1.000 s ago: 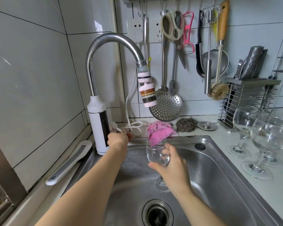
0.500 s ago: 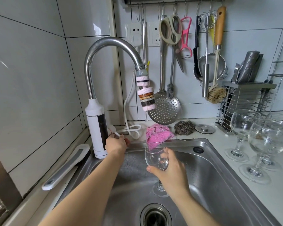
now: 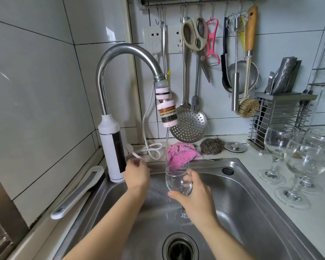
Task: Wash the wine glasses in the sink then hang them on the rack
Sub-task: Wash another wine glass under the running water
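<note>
My right hand [image 3: 196, 194] grips the bowl of a clear wine glass [image 3: 176, 180], held upright over the steel sink [image 3: 251, 199]. A thin stream of water [image 3: 167, 145] falls from the pink filter [image 3: 167, 111] on the curved tap [image 3: 124, 51] to the glass's left rim. My left hand [image 3: 137, 172] hovers blurred just right of the tap's white lever [image 3: 134, 153], by the tap's white body, holding nothing. Three more wine glasses [image 3: 306, 162] stand on the counter to the right.
A pink cloth [image 3: 180, 152], a steel scourer [image 3: 211, 146] and a sink plug [image 3: 235, 146] lie behind the sink. Utensils hang from a rail [image 3: 195, 4] on the wall. A metal cutlery holder [image 3: 283, 117] stands at the right. The drain [image 3: 180, 248] is below.
Water now runs from the tap; before it was off. My left hand has come off the lever and drawn back slightly. The glass stays under the spout.
</note>
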Demonstrator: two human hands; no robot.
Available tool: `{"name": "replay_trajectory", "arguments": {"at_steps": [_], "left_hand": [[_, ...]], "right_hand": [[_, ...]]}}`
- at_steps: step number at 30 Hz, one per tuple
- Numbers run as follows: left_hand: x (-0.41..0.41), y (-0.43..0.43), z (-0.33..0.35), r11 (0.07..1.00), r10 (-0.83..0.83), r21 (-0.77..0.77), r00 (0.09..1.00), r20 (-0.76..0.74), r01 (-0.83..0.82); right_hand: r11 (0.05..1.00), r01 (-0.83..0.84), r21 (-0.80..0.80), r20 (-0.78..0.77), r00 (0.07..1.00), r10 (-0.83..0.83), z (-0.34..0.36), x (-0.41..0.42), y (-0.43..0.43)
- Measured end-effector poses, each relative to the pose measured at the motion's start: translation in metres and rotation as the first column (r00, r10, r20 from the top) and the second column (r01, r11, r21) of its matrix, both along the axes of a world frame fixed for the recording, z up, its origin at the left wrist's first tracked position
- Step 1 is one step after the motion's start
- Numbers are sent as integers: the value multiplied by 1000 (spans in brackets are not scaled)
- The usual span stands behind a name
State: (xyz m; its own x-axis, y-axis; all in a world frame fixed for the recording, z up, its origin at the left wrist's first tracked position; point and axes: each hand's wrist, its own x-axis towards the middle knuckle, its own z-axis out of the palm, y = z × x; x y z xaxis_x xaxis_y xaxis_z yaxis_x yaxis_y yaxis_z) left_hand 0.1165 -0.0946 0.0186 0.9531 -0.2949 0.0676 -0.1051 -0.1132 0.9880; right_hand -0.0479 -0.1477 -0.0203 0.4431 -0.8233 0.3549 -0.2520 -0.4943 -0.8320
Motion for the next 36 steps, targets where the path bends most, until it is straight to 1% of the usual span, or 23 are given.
{"name": "replay_trajectory", "arguments": {"at_steps": [1,2,3,4,5,7,8,9,10,12,13,16,19,21,22,24,26,27,28,30,32,33,36], "left_hand": [[-14,8,-2,1000,-15,-12,989,144,17],[-26,16,-4,998,-41,-22,947,320,51],[-37,24,-4,995,-80,-17,866,494,102],[-45,31,-2,986,-137,12,761,634,167],[-50,36,1,970,-207,66,649,732,235],[-55,42,9,924,-337,203,438,833,324],[-57,44,11,898,-399,279,367,840,339],[-60,45,11,869,-467,361,323,823,338],[-62,45,10,837,-534,443,306,788,321],[-60,40,5,784,-620,564,305,723,258],[-58,37,3,772,-635,588,310,707,240],[-52,32,0,776,-627,533,327,707,337],[-54,31,-7,828,-543,461,247,803,321],[-51,30,-13,837,-525,439,250,813,327],[-48,30,-15,834,-526,426,271,806,351],[-42,30,-17,833,-517,379,325,792,404],[-40,30,-17,836,-508,352,351,787,420],[-40,29,-17,835,-509,348,357,783,425],[-41,28,-17,833,-511,343,367,777,435],[-40,27,-16,826,-516,326,382,767,460],[-41,27,-15,815,-522,308,391,758,490],[-42,27,-15,810,-525,302,393,755,503],[-43,26,-13,801,-531,298,385,755,520]], "right_hand": [[1000,-6,1,0,1000,6,1,0,1],[1000,-10,0,5,1000,10,2,0,2],[1000,-13,-5,11,1000,13,3,0,3],[1000,-13,-16,15,1000,14,4,0,4],[999,-9,-34,16,1000,10,5,-1,5],[996,-3,-84,12,1000,4,5,-2,5],[995,-5,-103,8,1000,6,4,-2,6],[994,-10,-112,2,1000,11,4,-3,6],[993,-20,-116,-9,1000,19,5,-3,7],[988,-45,-146,-49,998,39,5,-4,8],[984,-55,-172,-65,997,44,5,-4,7],[977,-32,-211,-24,999,27,7,-5,4],[974,19,-226,16,1000,-16,6,-4,0],[977,81,-197,-23,996,-87,4,-5,-4],[981,110,-157,-45,992,-118,2,-6,-8],[991,134,-8,-60,989,-134,0,-9,-15],[982,88,169,-42,996,-82,0,-10,-20],[974,52,222,-30,998,-47,-1,-10,-21],[970,17,243,-23,1000,-12,-2,-9,-21],[973,-28,228,-39,998,38,-5,-6,-21],[965,-34,261,-37,998,45,-9,-5,-24],[944,-37,328,10,999,36,-10,-5,-25],[825,-90,559,253,965,-66,-10,-5,-32]]}}
